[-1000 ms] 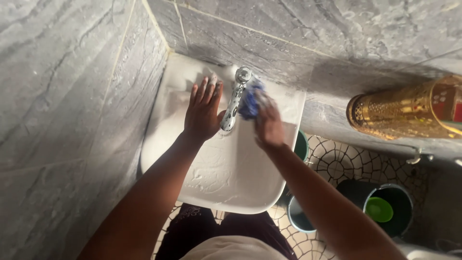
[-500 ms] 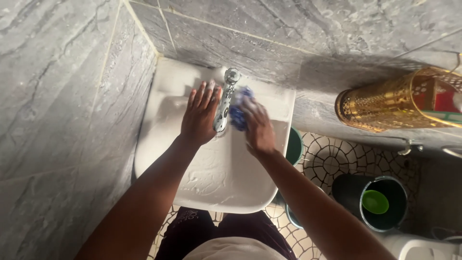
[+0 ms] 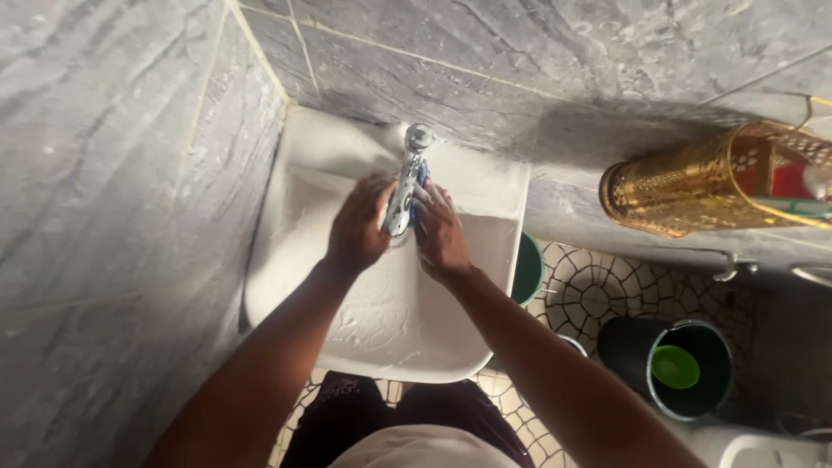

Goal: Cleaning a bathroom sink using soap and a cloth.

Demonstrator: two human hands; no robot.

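Note:
A white washbasin [image 3: 303,260] is fixed in the corner of grey marbled walls, its bowl covered in white foam. A chrome tap [image 3: 407,178] reaches out over the bowl. My left hand [image 3: 357,230] lies flat on the basin just left of the tap, fingers touching the spout's side. My right hand [image 3: 440,230] presses a blue cloth or sponge [image 3: 422,178] against the right side of the tap; only a small part of the blue shows.
A golden perforated basket [image 3: 693,186] hangs on the wall at the right. On the patterned floor below stand a dark bucket [image 3: 680,368] with a green scoop inside and a green bucket [image 3: 530,269] beside the basin.
My right hand with the blue cloth has slid down along the tap's right side. My left hand has shifted closer to the spout. The view has drifted a little.

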